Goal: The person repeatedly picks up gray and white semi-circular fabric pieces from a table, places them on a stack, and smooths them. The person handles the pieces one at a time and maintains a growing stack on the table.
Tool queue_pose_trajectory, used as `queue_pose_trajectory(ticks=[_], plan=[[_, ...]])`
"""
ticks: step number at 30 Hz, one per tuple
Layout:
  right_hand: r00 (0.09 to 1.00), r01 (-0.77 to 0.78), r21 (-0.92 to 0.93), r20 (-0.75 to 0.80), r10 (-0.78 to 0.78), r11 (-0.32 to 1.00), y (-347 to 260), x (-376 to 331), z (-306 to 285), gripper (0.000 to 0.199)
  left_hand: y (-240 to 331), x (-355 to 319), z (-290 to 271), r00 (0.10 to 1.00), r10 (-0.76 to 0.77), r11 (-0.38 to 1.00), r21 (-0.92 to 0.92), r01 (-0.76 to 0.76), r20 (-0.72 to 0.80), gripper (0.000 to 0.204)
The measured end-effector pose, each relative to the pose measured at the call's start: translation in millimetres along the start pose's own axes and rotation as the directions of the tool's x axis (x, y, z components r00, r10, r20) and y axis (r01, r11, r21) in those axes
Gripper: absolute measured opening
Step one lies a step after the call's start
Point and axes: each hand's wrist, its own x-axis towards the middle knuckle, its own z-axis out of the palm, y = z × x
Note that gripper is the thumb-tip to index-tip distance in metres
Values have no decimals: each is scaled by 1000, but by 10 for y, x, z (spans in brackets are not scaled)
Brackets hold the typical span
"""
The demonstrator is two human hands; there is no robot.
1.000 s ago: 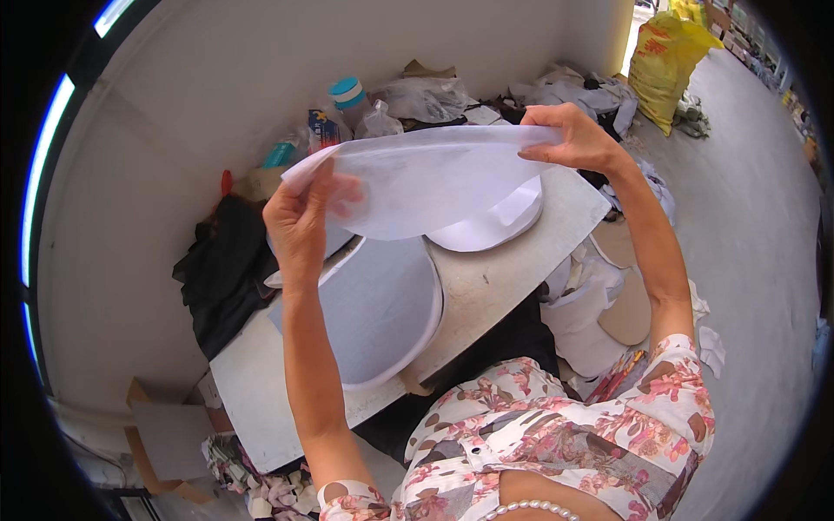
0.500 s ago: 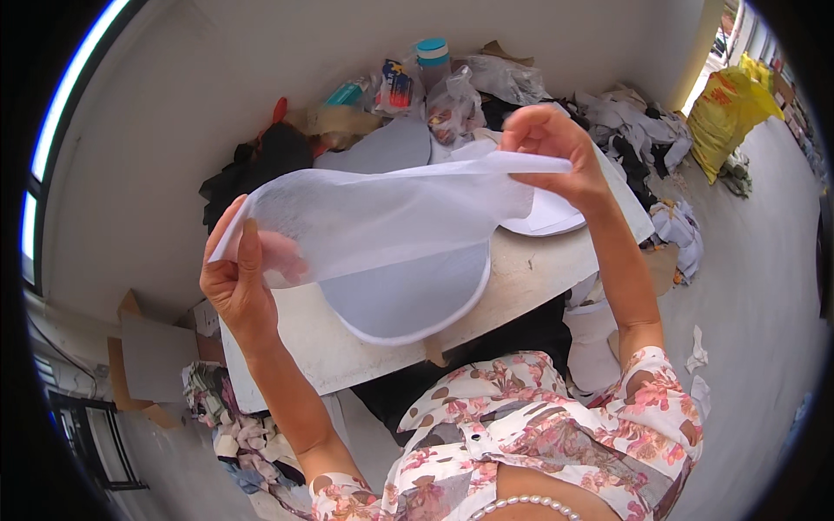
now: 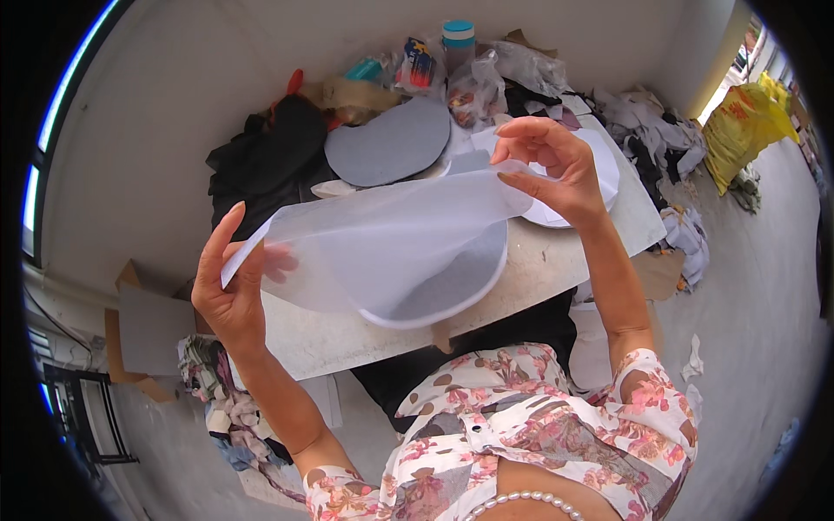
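Observation:
I hold a thin, see-through white sheet (image 3: 382, 234) stretched between both hands above a grey table (image 3: 556, 260). My left hand (image 3: 228, 286) grips its left end, thumb in front, fingers behind. My right hand (image 3: 552, 165) pinches its right end with the fingertips. Under the sheet lies a rounded grey piece on a white one (image 3: 452, 291). Another grey rounded piece (image 3: 389, 143) lies further back on the table. White cut pieces (image 3: 599, 178) rest behind my right hand.
Black cloth (image 3: 265, 161) is heaped at the table's back left. Bottles, a jar with a teal lid (image 3: 458, 36) and plastic bags crowd the far edge. Fabric scraps (image 3: 660, 139) and a yellow sack (image 3: 747, 122) lie right. Cardboard (image 3: 148, 330) and clothes lie left.
The view has shifted, so the table sits more centred. My hands have lowered the sheet and spread it flatter; the right hand has moved up and toward the back.

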Motion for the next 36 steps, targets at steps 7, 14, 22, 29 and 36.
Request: queue_pose_trajectory(ticks=[7, 14, 22, 29, 36], plan=[[975, -210, 141, -39, 218, 967, -248, -43, -113, 16, 100, -89, -138, 995, -98, 970, -225, 93, -10, 16], [960, -271, 241, -3, 279, 932, -241, 75, -104, 19, 3, -143, 18, 937, -348, 787, -535, 307, 25, 12], [926, -356, 60, -114, 361, 932, 306, -41, -16, 17, -665, -455, 284, 826, -559, 734, -506, 453, -71, 17], [879, -472, -40, -98, 466, 881, 739, -146, 22, 20, -1100, -584, 355, 731, -681, 699, -323, 638, -30, 20], [891, -446, -480, -156, 427, 755, 986, -236, 26, 36, -1329, -621, 469, 748, -643, 752, 49, 657, -164, 17]])
